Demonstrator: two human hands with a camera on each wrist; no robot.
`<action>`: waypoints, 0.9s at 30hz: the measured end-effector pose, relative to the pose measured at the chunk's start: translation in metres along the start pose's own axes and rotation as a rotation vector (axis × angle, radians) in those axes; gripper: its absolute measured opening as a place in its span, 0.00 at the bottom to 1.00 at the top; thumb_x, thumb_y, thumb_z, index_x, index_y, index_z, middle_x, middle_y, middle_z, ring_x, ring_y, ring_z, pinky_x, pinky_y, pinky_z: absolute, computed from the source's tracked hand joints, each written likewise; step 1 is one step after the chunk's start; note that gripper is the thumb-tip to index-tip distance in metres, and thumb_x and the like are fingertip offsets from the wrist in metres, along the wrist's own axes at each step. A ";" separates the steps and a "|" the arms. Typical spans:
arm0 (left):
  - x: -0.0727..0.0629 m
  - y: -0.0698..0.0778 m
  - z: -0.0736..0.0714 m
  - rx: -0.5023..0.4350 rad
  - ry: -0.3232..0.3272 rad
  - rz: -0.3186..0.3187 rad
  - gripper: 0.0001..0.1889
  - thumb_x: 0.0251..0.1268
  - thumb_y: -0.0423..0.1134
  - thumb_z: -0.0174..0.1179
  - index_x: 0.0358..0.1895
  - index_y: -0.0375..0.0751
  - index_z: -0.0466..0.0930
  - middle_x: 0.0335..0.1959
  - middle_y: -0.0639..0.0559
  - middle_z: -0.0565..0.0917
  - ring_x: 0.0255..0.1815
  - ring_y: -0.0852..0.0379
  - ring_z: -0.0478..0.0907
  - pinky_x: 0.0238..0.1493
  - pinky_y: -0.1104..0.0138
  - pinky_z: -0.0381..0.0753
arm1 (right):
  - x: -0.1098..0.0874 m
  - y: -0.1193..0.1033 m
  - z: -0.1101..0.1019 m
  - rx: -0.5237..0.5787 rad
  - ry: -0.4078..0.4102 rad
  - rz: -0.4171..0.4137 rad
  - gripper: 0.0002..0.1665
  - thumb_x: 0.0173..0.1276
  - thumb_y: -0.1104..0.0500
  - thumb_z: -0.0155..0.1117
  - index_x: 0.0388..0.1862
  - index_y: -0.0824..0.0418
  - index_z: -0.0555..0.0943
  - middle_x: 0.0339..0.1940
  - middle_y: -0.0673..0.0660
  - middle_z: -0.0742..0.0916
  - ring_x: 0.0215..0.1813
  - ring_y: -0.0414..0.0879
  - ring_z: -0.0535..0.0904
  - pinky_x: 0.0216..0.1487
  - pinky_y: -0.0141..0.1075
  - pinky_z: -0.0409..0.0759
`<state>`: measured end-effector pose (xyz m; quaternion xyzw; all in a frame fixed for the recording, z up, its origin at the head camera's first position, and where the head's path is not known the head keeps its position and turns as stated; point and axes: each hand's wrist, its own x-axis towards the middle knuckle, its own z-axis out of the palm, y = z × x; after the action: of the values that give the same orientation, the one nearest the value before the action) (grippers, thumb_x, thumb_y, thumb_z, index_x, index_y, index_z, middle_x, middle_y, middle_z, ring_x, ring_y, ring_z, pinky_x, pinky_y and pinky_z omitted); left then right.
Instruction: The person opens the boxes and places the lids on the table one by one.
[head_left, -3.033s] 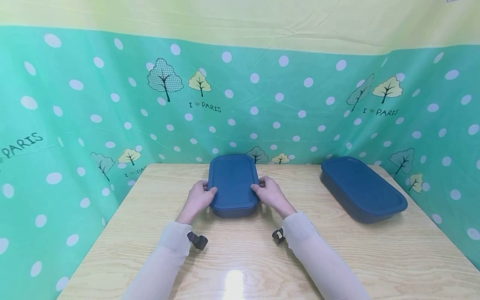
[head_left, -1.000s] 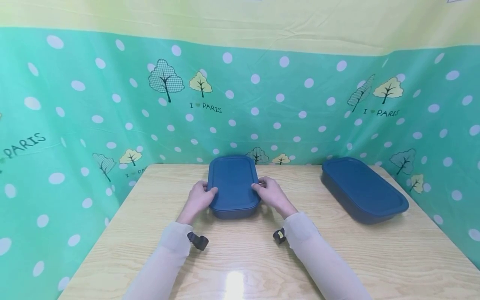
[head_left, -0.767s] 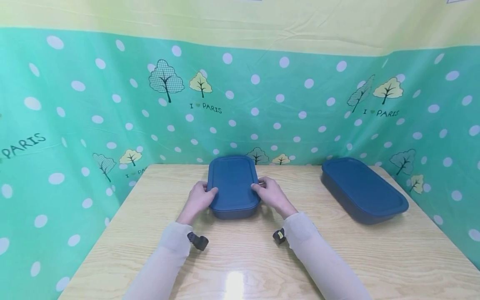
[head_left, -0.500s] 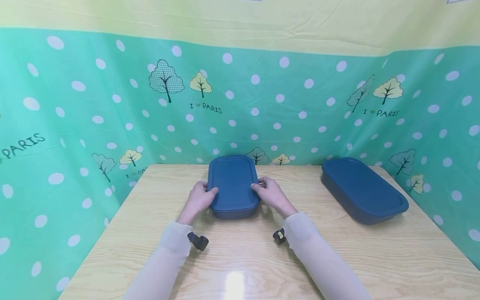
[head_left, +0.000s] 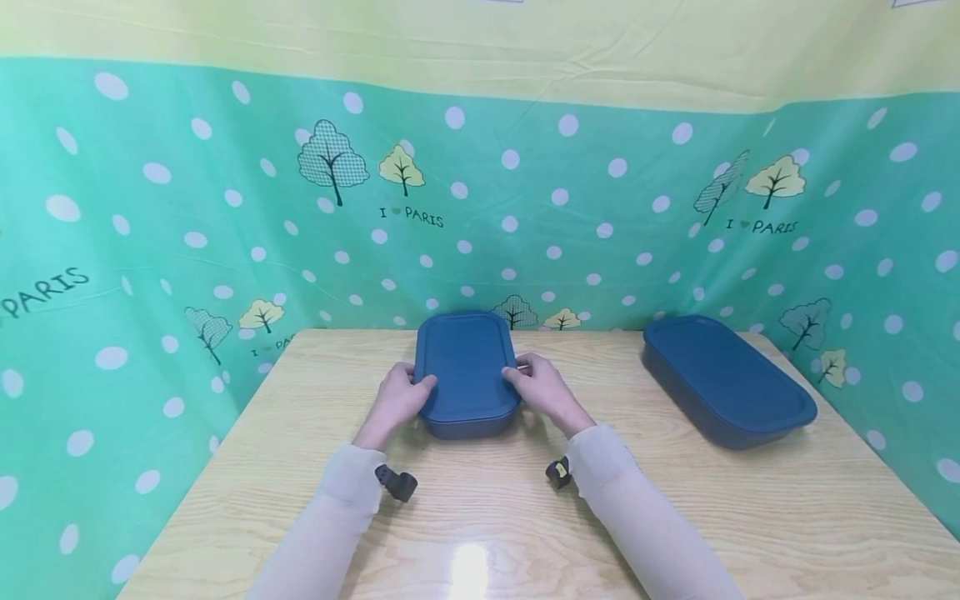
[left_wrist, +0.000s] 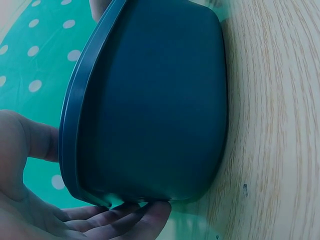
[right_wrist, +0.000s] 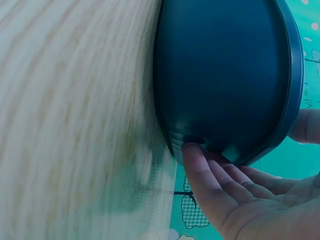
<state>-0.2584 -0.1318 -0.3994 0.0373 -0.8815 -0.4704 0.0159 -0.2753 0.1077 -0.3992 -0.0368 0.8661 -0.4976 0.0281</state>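
A dark blue lidded food container (head_left: 465,367) sits near the back of the wooden table, its short end facing me. My left hand (head_left: 397,393) holds its left side, thumb over the lid's edge and fingers against the wall below. On the opposite side my right hand (head_left: 543,387) grips it the same way. The left wrist view shows the container's end wall (left_wrist: 155,105) with the left fingertips (left_wrist: 155,215) against its side. In the right wrist view the right fingers (right_wrist: 200,175) press the side wall beneath the rim, and the base lies along the tabletop.
Another dark blue lidded container (head_left: 723,375), longer, stands at an angle at the right of the table (head_left: 480,500). A green dotted cloth (head_left: 555,233) hangs behind and along both sides. Small black wrist cameras (head_left: 396,483) hang below both sleeves.
The view has shifted very slightly since the first frame. Both hands keep their hold on the container, and neither container has visibly moved on the table.
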 end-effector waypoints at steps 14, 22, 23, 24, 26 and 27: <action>-0.002 0.001 0.000 0.011 0.007 -0.008 0.24 0.67 0.44 0.53 0.56 0.26 0.66 0.49 0.33 0.77 0.50 0.42 0.76 0.51 0.53 0.75 | -0.003 -0.001 0.000 0.021 -0.005 0.001 0.30 0.69 0.49 0.58 0.62 0.66 0.71 0.51 0.63 0.82 0.51 0.52 0.80 0.55 0.46 0.77; -0.003 0.002 -0.001 0.007 0.003 -0.002 0.25 0.68 0.44 0.53 0.58 0.26 0.65 0.53 0.31 0.76 0.53 0.40 0.76 0.53 0.51 0.75 | -0.002 0.001 0.000 0.024 -0.005 -0.004 0.29 0.69 0.49 0.58 0.62 0.66 0.71 0.50 0.63 0.82 0.49 0.51 0.80 0.53 0.45 0.78; -0.003 0.002 -0.001 0.005 0.002 -0.003 0.25 0.68 0.44 0.53 0.58 0.26 0.65 0.53 0.30 0.75 0.54 0.39 0.75 0.53 0.51 0.75 | -0.001 0.001 0.000 0.027 -0.005 -0.003 0.29 0.69 0.49 0.58 0.62 0.66 0.70 0.50 0.63 0.82 0.49 0.51 0.80 0.53 0.45 0.78; -0.003 0.002 -0.001 0.004 -0.001 -0.006 0.26 0.68 0.44 0.53 0.59 0.26 0.65 0.54 0.30 0.75 0.55 0.39 0.75 0.54 0.51 0.75 | -0.001 0.001 0.000 0.029 -0.006 -0.002 0.29 0.69 0.49 0.58 0.62 0.66 0.70 0.50 0.63 0.82 0.49 0.51 0.81 0.53 0.45 0.78; -0.003 0.003 -0.001 0.002 0.000 -0.008 0.26 0.68 0.45 0.53 0.59 0.26 0.65 0.55 0.30 0.75 0.55 0.38 0.75 0.54 0.50 0.75 | -0.001 0.001 0.000 0.030 -0.006 0.002 0.29 0.69 0.49 0.58 0.62 0.65 0.70 0.50 0.62 0.82 0.49 0.51 0.81 0.53 0.45 0.78; -0.003 0.003 -0.001 0.003 0.002 -0.008 0.26 0.68 0.45 0.53 0.58 0.26 0.65 0.55 0.30 0.75 0.55 0.38 0.75 0.54 0.50 0.75 | -0.001 0.001 0.000 0.032 -0.007 0.004 0.29 0.69 0.49 0.58 0.63 0.65 0.70 0.50 0.62 0.82 0.49 0.51 0.81 0.52 0.45 0.78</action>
<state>-0.2553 -0.1312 -0.3964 0.0413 -0.8820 -0.4693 0.0146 -0.2746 0.1083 -0.4002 -0.0362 0.8581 -0.5111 0.0329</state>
